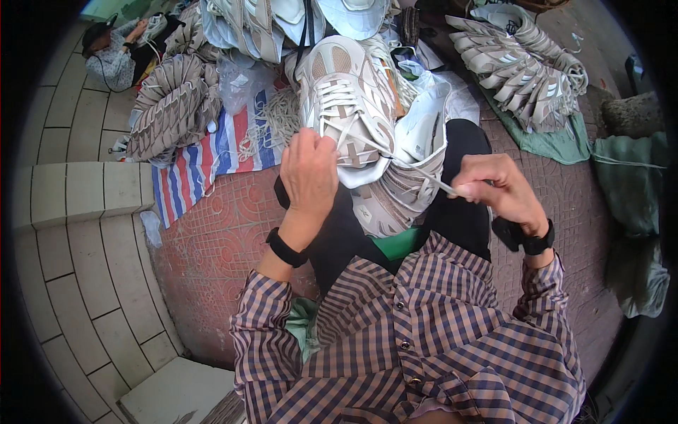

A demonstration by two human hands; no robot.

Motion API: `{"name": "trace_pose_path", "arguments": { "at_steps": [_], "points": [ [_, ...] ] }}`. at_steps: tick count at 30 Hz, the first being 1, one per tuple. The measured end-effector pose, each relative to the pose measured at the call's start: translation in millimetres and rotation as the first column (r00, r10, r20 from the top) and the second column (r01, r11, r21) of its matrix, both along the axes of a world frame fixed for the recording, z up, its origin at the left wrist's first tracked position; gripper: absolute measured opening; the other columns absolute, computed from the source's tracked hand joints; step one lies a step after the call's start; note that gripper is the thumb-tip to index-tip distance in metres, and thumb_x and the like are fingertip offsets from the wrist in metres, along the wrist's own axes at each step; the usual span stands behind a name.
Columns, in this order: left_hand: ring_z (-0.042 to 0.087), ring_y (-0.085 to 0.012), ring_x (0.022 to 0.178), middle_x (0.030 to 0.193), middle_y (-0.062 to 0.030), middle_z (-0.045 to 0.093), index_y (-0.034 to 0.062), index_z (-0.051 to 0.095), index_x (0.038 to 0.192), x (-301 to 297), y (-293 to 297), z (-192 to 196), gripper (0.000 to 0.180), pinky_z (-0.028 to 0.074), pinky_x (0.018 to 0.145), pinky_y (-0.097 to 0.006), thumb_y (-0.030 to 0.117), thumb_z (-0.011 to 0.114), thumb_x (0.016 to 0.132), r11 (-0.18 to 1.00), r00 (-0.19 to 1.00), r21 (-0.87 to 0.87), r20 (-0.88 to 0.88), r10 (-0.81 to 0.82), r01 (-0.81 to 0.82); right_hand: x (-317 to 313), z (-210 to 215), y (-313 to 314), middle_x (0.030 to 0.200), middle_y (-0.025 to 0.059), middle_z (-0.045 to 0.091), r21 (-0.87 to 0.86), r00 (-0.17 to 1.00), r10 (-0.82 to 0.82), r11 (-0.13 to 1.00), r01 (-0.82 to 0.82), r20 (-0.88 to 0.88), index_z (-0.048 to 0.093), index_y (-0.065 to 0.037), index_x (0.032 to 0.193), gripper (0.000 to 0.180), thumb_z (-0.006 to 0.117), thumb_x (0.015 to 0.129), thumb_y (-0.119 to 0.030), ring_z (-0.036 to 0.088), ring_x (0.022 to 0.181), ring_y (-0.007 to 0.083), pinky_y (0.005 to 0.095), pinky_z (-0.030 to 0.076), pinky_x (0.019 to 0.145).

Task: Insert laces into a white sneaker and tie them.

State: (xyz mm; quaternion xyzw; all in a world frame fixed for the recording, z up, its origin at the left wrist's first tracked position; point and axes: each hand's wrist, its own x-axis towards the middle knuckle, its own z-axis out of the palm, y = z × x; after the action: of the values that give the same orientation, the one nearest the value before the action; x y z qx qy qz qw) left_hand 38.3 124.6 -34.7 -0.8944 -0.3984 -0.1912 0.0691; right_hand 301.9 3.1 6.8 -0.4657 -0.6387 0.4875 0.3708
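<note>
A beige and white sneaker (348, 99) rests on my lap, toe toward me, with white laces threaded through its upper eyelets. My left hand (308, 172) holds the shoe's near left side by the toe. My right hand (494, 189) pinches the end of a white shoelace (417, 172) that runs taut from the shoe down to my fingers. A second matching shoe (395, 201) lies under the first one, across my dark trousers.
Stacks of flat shoe uppers lie at the left (169, 106) and at the far right (519, 67). A striped red, white and blue sheet (205, 166) covers the ground. Another person (116, 53) sits at the far left. Green cloth (632, 180) is on the right.
</note>
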Motion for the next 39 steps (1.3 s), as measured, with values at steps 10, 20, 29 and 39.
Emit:
{"name": "trace_pose_path", "arguments": {
  "at_steps": [10,20,29,39],
  "points": [
    [0.034,-0.0007,0.044,0.063,0.0028,0.042,0.0034,0.050,0.095,-50.4,49.3,52.5,0.014,0.029,0.043,-0.015,0.004,0.049,0.081,0.292,0.438,-0.753,0.602,0.668,0.589,81.8,-31.8,-20.4,0.057,-0.0022,0.046,-0.235,0.722,-0.402,0.915,0.327,-0.562,0.053,0.000,0.098,0.018,0.050,0.085,-0.011,0.035,0.038,0.0028,0.0163,0.032,0.036],
    [0.048,-0.0104,0.060,0.081,-0.0077,0.053,-0.0044,0.048,0.104,-336.3,129.6,59.8,0.017,0.039,0.054,-0.021,-0.001,0.042,0.088,0.669,-0.261,-0.277,0.766,0.587,0.690,233.4,-101.2,5.3,0.124,0.0171,0.047,-0.487,0.004,-0.652,0.571,0.661,-0.758,0.041,0.004,0.119,0.036,0.052,0.085,0.000,0.047,0.115,0.0238,0.0389,0.036,0.101],
    [0.058,-0.0107,0.075,0.101,-0.0105,0.059,-0.0022,0.049,0.115,-266.1,91.2,15.8,0.030,0.051,0.062,-0.022,0.006,0.049,0.087,0.622,0.102,-0.755,0.649,0.754,0.206,110.7,-60.3,72.9,0.091,0.0018,0.061,-0.226,0.713,-0.589,0.807,0.546,-0.380,0.056,-0.002,0.110,0.027,0.051,0.089,-0.018,0.055,0.067,0.0072,0.0200,0.047,0.065],
    [0.055,-0.0064,0.057,0.077,-0.0033,0.059,0.0006,0.060,0.090,-29.3,32.3,4.1,0.010,0.046,0.053,-0.018,0.006,0.054,0.083,0.571,0.669,-0.790,0.550,0.500,0.223,-49.2,-67.7,114.5,0.062,-0.0022,0.056,-0.173,0.967,-0.253,0.952,0.251,0.011,0.066,-0.002,0.076,0.023,0.059,0.081,-0.024,0.043,0.056,0.0043,0.0202,0.035,0.053]
  ]
}}
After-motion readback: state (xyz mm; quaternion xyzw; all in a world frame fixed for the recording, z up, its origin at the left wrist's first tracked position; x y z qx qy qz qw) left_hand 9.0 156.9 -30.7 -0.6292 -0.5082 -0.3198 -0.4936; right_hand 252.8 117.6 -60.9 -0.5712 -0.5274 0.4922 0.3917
